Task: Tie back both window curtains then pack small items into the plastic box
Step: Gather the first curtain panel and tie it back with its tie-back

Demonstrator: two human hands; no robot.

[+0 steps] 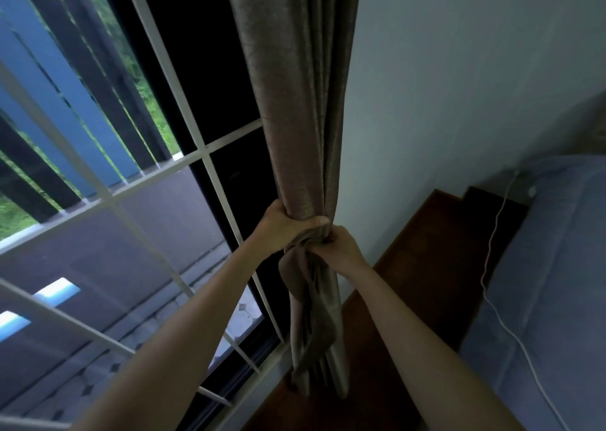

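The left hand [282, 224] wraps around the gathered brown curtain [295, 102], thumb across its front, squeezing the folds into a tight bundle. The right hand [337, 247] grips the fabric just below and beside it, the two hands touching. Under them the curtain hangs in loose folds down to the wooden floor [410, 266]. The bundle sits between the white window grille [183, 102] and the pale wall [459, 86]. A bed [557, 250] with blue bedding lies to the right, a white cable [492, 250] trailing over it.
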